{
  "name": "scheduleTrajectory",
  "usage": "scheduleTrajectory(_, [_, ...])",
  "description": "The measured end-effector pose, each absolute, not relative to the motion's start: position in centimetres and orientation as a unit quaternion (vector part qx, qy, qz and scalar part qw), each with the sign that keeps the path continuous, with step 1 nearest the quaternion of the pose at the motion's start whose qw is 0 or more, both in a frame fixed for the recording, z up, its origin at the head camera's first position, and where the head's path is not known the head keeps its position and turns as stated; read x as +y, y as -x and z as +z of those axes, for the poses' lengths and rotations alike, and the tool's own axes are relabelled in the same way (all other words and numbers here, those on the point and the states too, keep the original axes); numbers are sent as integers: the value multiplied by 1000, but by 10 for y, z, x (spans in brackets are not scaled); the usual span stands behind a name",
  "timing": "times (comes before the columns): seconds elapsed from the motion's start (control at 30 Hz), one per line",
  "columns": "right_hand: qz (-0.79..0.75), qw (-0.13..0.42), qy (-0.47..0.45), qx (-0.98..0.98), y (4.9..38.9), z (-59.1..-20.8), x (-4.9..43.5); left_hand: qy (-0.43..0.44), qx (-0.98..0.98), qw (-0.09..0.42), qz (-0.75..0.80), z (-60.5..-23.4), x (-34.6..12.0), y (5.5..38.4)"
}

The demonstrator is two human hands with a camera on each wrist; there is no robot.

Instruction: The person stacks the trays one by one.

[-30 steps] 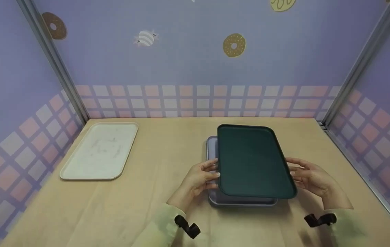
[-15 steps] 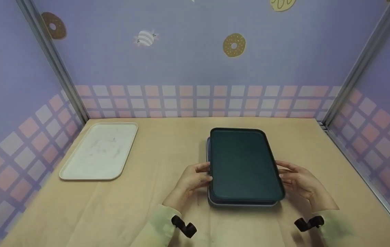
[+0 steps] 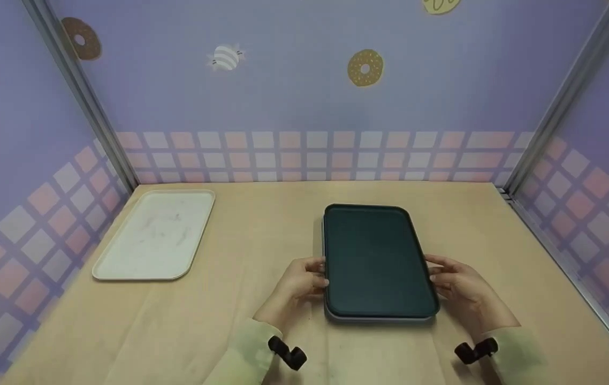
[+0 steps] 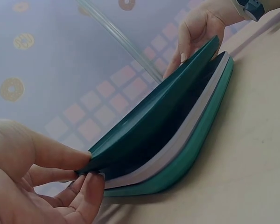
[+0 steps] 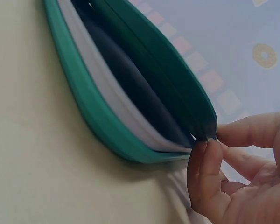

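Both hands hold a dark green tray (image 3: pixel 379 262) by its long sides, at the right of the table in the head view. My left hand (image 3: pixel 296 280) pinches its left rim between thumb and fingers; my right hand (image 3: pixel 459 280) pinches the right rim. Beneath it lies a pale lilac tray (image 4: pixel 151 170), which rests on another green tray (image 4: pixel 170 179). In both wrist views the held tray is tilted, with a dark gap between it and the lilac one. From above it covers nearly all of the stack.
A white tray (image 3: pixel 157 235) with faint smudges lies at the left of the wooden table (image 3: pixel 256 235). Patterned purple walls (image 3: pixel 294 96) enclose the back and both sides, with metal posts (image 3: pixel 566 101) at the corners.
The dark green tray has moved left and toward me, down over the lilac tray, which showed more before. Both hands moved with it, the right hand farther left than the left hand.
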State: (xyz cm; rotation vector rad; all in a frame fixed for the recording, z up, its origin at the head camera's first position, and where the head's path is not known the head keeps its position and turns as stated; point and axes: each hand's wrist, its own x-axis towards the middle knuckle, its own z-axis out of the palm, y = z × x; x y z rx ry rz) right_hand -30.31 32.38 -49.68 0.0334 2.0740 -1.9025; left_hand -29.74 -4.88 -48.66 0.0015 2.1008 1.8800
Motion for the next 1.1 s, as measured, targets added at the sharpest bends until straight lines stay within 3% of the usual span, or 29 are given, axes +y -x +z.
scheduleTrajectory(1.1, [-583,133,-11,801,297,-495,310,-6,777,142,613,-492,-47,296])
